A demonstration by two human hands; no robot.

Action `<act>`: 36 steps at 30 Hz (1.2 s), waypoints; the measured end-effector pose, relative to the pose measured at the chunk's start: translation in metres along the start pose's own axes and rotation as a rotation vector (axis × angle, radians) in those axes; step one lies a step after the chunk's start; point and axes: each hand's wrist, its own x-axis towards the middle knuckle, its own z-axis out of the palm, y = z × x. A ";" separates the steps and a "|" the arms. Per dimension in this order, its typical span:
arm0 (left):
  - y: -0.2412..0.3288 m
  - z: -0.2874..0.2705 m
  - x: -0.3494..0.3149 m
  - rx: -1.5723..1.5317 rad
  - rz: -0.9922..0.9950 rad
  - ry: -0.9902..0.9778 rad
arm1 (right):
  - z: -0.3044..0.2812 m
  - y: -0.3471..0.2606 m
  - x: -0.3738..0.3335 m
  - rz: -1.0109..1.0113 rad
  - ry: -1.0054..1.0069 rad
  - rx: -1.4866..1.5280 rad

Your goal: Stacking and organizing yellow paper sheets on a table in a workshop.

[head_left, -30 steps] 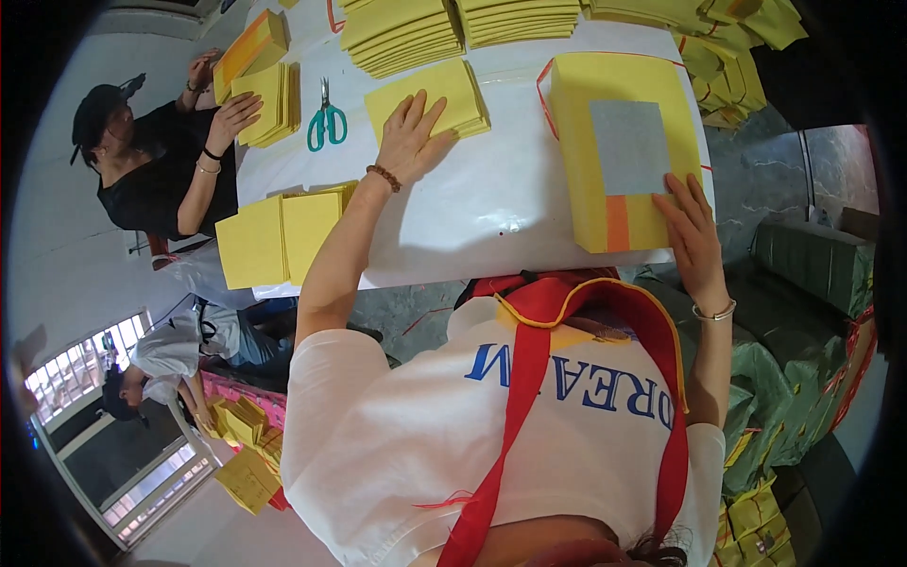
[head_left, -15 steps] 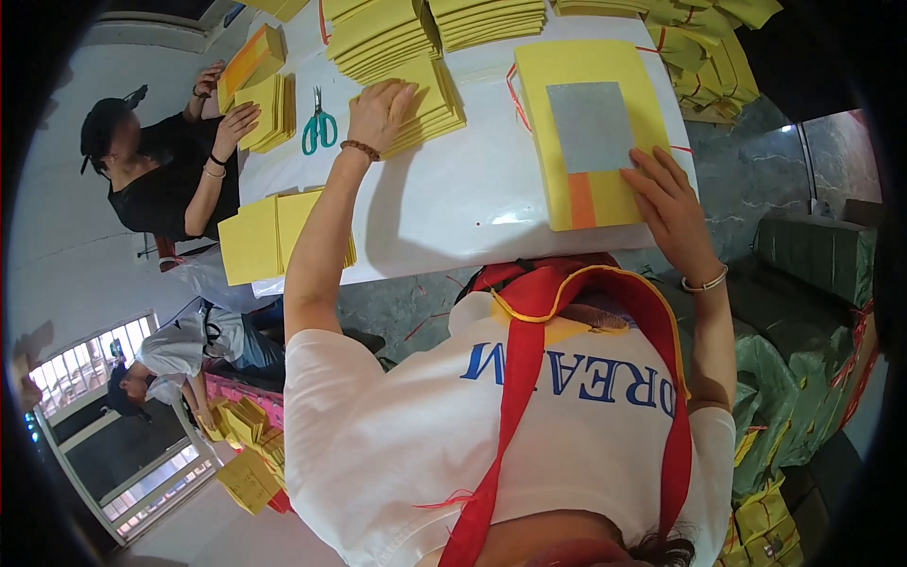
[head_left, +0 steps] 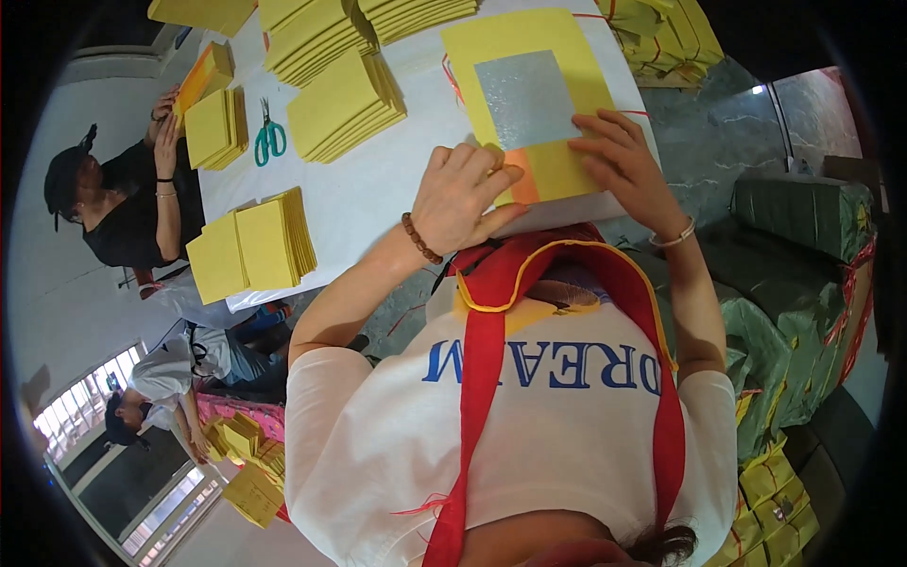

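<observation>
Two hands on yellow paper sheet (head_left: 548,104) with silver square, at near edge of white worktop (head_left: 378,189). Left hand (head_left: 463,194) pinching near corner; right hand (head_left: 619,161) open, fingers pressing flat. Likely thin, light, floppy, creases easily; best held at edges.

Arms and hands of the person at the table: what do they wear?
Both forearms are bare below short white sleeves. The left hand has a bracelet of brown beads at its wrist. The right hand has a thin, pale bangle at its wrist. No gloves or rings can be seen.
</observation>
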 end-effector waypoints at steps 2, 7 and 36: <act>-0.002 -0.003 0.004 -0.031 0.007 0.000 | -0.001 0.010 -0.002 0.072 0.005 0.169; -0.014 0.000 0.012 -0.309 -0.024 0.016 | -0.003 0.020 -0.009 0.088 0.003 0.479; -0.028 -0.002 0.012 -0.843 -0.589 -0.245 | -0.003 0.034 -0.008 0.084 0.019 0.517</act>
